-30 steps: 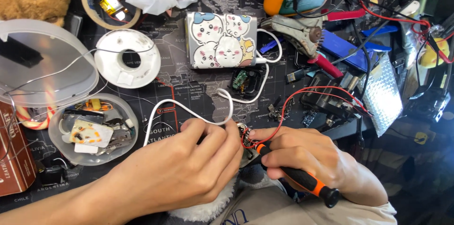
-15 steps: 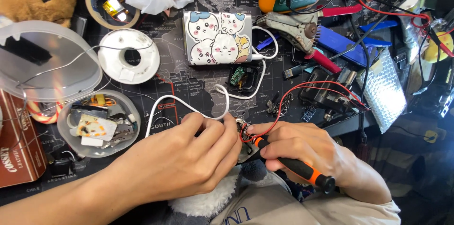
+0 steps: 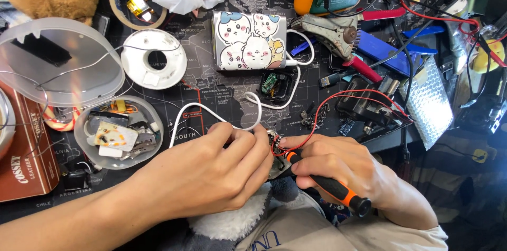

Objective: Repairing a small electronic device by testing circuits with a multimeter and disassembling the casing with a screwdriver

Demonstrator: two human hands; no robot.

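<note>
Right hand (image 3: 338, 169) clamped on orange-black screwdriver (image 3: 330, 190); long axis diagonal, tip up-left toward small part (image 3: 275, 148), apparently circuit board, pinched by left hand (image 3: 211, 174) at mat's (image 3: 211, 71) near edge.

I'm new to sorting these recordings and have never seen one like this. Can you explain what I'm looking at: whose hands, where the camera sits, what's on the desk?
There is no machine here: a person works with two bare hands, filmed by a camera on their own head that looks down. The left hand pinches a small part at the desk's front edge; red wires run to it. The right hand holds a black and orange tool like a pen, its tip at that part. On the dark map-printed mat lie a white spool, a cartoon-covered box with a white cable, a clear dish of parts, red-handled pliers and a tape roll.
</note>
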